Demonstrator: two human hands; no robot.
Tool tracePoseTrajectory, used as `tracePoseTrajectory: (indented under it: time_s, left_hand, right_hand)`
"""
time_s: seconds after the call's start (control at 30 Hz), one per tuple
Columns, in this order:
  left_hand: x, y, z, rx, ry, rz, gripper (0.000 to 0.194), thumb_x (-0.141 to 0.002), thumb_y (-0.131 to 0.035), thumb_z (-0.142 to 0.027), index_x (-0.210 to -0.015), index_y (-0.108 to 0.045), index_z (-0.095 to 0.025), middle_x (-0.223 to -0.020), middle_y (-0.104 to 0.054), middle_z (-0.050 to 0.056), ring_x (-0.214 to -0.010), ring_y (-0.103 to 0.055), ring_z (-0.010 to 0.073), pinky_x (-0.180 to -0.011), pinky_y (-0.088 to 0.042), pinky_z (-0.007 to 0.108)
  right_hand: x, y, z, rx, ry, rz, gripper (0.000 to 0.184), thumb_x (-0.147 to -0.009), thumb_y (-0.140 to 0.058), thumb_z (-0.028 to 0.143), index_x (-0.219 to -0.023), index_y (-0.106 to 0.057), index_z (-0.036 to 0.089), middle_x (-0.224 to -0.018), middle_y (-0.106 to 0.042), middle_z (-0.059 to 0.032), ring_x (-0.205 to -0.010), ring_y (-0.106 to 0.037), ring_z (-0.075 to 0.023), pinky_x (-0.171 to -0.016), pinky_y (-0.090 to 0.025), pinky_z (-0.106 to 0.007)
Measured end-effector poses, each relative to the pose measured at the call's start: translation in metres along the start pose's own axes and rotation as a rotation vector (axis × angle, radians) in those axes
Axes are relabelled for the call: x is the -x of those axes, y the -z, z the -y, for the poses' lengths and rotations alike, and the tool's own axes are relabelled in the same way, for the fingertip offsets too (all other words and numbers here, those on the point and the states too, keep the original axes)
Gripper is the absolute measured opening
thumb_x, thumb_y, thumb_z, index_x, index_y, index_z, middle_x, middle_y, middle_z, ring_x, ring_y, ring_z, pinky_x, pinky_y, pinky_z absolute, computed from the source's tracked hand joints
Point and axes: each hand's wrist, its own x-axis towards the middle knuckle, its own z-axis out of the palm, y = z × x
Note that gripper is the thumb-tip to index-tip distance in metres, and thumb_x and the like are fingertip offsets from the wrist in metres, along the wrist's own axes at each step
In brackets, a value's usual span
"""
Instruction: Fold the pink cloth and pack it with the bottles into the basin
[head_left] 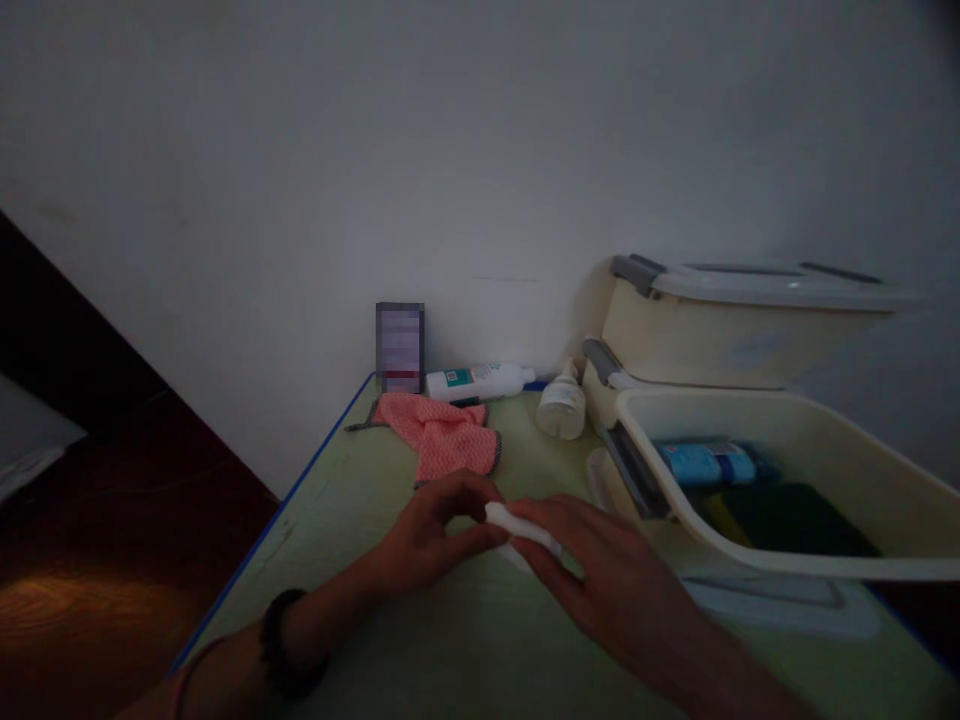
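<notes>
Over the middle of the table, both my hands hold a small white, soft-looking piece (514, 527); whether it is cloth, tissue or sponge I cannot tell. My left hand (439, 530) pinches its left end between thumb and fingers. Closed around the right part is my right hand (600, 555), which hides some of it. A pink cloth (454, 440) with a dark edge lies crumpled just beyond my left hand.
Behind the cloth lie a white bottle (480, 381) and a squat clear bottle (562, 405). A phone (400, 348) leans on the wall. At right, an open cream bin (885, 450) holds a blue packet (705, 464) and a dark green pad (795, 520); another lidded bin (720, 335) stands behind.
</notes>
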Motion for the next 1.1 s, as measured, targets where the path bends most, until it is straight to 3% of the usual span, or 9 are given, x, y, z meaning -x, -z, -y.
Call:
tracePoseTrajectory:
  time_s: [0.13, 0.27, 0.4, 0.5, 0.67, 0.77, 0.87, 1.0, 1.1]
  left_hand:
    - [-0.021, -0.021, -0.025, 0.175, -0.031, 0.021, 0.019, -0.074, -0.070, -0.026, -0.083, -0.059, -0.014, -0.075, -0.060, 0.000, -0.068, -0.057, 0.0107, -0.064, -0.047, 0.023]
    - [-0.063, -0.047, -0.055, 0.198, 0.003, 0.149, 0.020, -0.072, -0.071, -0.027, -0.081, -0.058, -0.014, -0.066, -0.059, -0.002, -0.058, -0.054, 0.0083, -0.056, -0.045, 0.021]
    - [-0.109, -0.061, -0.073, 0.047, 0.009, 0.302, 0.014, -0.072, -0.069, -0.022, -0.076, -0.057, -0.014, -0.065, -0.059, -0.004, -0.060, -0.054, 0.0075, -0.058, -0.042, 0.020]
    - [-0.135, -0.061, -0.073, -0.216, 0.008, 0.422, 0.013, -0.075, -0.064, -0.024, -0.083, -0.062, -0.014, -0.074, -0.063, -0.001, -0.071, -0.058, 0.0116, -0.067, -0.045, 0.024]
    - [-0.153, -0.062, -0.052, -0.561, -0.101, 0.136, 0.024, -0.080, -0.057, -0.036, -0.094, -0.060, -0.016, -0.093, -0.060, 0.004, -0.082, -0.057, 0.0156, -0.071, -0.047, 0.029]
    - [-0.153, -0.062, -0.040, -0.656, -0.171, 0.199, 0.026, -0.079, -0.058, -0.037, -0.098, -0.059, -0.018, -0.105, -0.053, 0.007, -0.091, -0.054, 0.0176, -0.074, -0.048, 0.029]
    - [-0.153, -0.061, -0.034, -0.618, -0.136, 0.256, 0.029, -0.080, -0.056, -0.040, -0.099, -0.058, -0.018, -0.108, -0.051, 0.007, -0.091, -0.055, 0.0178, -0.072, -0.049, 0.028]
    - [-0.152, -0.059, -0.034, -0.582, 0.020, 0.279, 0.033, -0.082, -0.054, -0.043, -0.103, -0.056, -0.019, -0.087, -0.061, 0.004, -0.080, -0.060, 0.0176, -0.067, -0.047, 0.027]
    - [-0.152, -0.059, -0.035, -0.572, 0.037, 0.310, 0.030, -0.083, -0.053, -0.043, -0.101, -0.056, -0.019, -0.076, -0.062, 0.001, -0.071, -0.060, 0.0154, -0.062, -0.044, 0.024]
  right_hand:
    - [0.000, 0.051, 0.012, 0.144, 0.070, -0.145, 0.030, -0.088, -0.053, 0.025, -0.117, -0.052, 0.032, -0.100, -0.069, -0.0012, -0.086, -0.066, -0.0173, -0.074, -0.053, -0.029]
    - [-0.002, 0.101, 0.001, 0.220, -0.005, -0.193, 0.022, -0.087, -0.053, 0.031, -0.108, -0.059, 0.029, -0.098, -0.070, -0.0036, -0.085, -0.067, -0.0212, -0.075, -0.053, -0.034]
    - [0.000, 0.135, -0.023, 0.202, -0.178, -0.173, 0.022, -0.086, -0.054, 0.033, -0.106, -0.061, 0.026, -0.103, -0.069, -0.0029, -0.092, -0.064, -0.0198, -0.081, -0.049, -0.033]
    - [0.005, 0.150, -0.040, 0.145, -0.247, -0.054, 0.021, -0.085, -0.055, 0.032, -0.103, -0.063, 0.026, -0.100, -0.070, -0.0008, -0.090, -0.064, -0.0184, -0.077, -0.049, -0.030]
    - [0.013, 0.160, -0.061, 0.170, -0.319, 0.168, 0.018, -0.082, -0.055, 0.023, -0.098, -0.063, 0.023, -0.091, -0.069, -0.0006, -0.077, -0.062, -0.0162, -0.069, -0.045, -0.028]
    - [0.013, 0.159, -0.072, 0.160, -0.365, 0.286, 0.017, -0.080, -0.057, 0.021, -0.096, -0.063, 0.022, -0.088, -0.069, -0.0008, -0.078, -0.062, -0.0169, -0.070, -0.044, -0.028]
    - [0.009, 0.155, -0.081, 0.056, -0.391, 0.385, 0.015, -0.081, -0.057, 0.021, -0.094, -0.063, 0.022, -0.085, -0.069, -0.0003, -0.076, -0.062, -0.0163, -0.067, -0.044, -0.027]
    - [0.001, 0.142, -0.089, -0.048, -0.372, 0.502, 0.010, -0.080, -0.059, 0.022, -0.088, -0.064, 0.021, -0.079, -0.068, 0.0010, -0.067, -0.062, -0.0137, -0.059, -0.043, -0.024]
    - [-0.002, 0.129, -0.093, 0.020, -0.320, 0.556, 0.008, -0.077, -0.062, 0.020, -0.083, -0.066, 0.022, -0.076, -0.068, 0.0015, -0.063, -0.060, -0.0133, -0.058, -0.042, -0.024]
